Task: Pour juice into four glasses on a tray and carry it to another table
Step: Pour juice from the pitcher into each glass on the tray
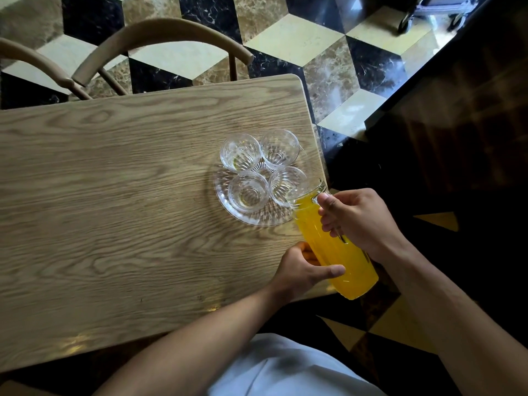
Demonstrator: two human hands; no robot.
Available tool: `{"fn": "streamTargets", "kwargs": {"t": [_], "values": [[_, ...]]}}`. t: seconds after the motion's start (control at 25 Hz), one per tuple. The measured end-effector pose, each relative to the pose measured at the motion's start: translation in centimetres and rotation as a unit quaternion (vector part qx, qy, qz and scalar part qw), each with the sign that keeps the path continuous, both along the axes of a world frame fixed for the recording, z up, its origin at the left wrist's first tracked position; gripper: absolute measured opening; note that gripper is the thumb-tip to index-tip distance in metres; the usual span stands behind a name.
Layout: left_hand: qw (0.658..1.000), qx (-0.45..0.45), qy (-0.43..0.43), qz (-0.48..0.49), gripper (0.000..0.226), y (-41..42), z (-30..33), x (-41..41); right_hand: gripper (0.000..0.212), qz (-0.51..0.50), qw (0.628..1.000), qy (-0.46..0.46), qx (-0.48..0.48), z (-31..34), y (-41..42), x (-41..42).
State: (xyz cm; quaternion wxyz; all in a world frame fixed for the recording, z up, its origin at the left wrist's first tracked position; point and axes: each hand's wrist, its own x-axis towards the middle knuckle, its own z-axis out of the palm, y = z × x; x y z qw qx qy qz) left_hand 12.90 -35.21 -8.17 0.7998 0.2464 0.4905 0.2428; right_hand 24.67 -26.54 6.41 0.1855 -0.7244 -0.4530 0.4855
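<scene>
Pouring not yet begun: all four glasses (258,167) stand empty on the glass tray (225,192) near the tabletop's (114,181) right edge, while both hands, right hand (357,221) gripping the handle and left hand (303,270) cupping the base, tilt the full juice jug (337,247) just beside the tray, spout over the nearest glass; carrying remains.

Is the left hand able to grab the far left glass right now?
Probably not yet: the left hand is busy holding the jug. Nothing blocks the way to that glass, though.
</scene>
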Motion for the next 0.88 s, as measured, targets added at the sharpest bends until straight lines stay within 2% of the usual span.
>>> {"fn": "streamTargets", "kwargs": {"t": [0.52, 0.88], "values": [[1.000, -0.003, 0.014, -0.007, 0.050, 0.2, 1.3, 0.2, 0.042, 0.023, 0.999, -0.027, -0.011, 0.1, 1.6, -0.6], [1.000, -0.001, -0.014, -0.006, 0.042, 0.6, 1.5, 0.2, 0.043, 0.034, 0.998, -0.042, -0.014, 0.2, 2.3, -0.6]]}}
